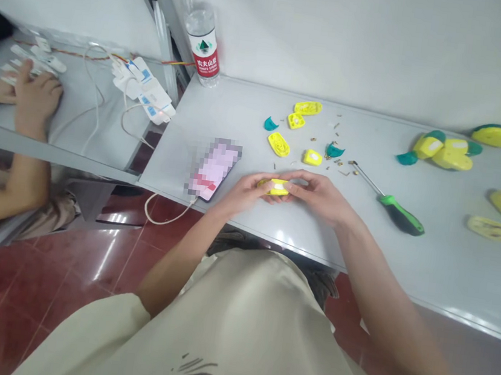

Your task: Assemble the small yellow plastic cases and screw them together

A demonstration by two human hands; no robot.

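Observation:
Between both hands, close to the table's front edge, is a small yellow plastic piece with a whitish patch on top. My left hand grips its left end, and my right hand has its right end between thumb and fingers. Just beyond them lie a yellow block-shaped piece, an oval yellow shell, another yellow shell and a small yellow part. Two teal curved pieces, one left and one right, lie among scattered screws and tiny metal bits.
A green-handled screwdriver lies right of my hands. Left is a phone with a cable; a water bottle stands behind. Yellow-and-teal assemblies sit at the right. Across a divider, another person's hand is over white parts.

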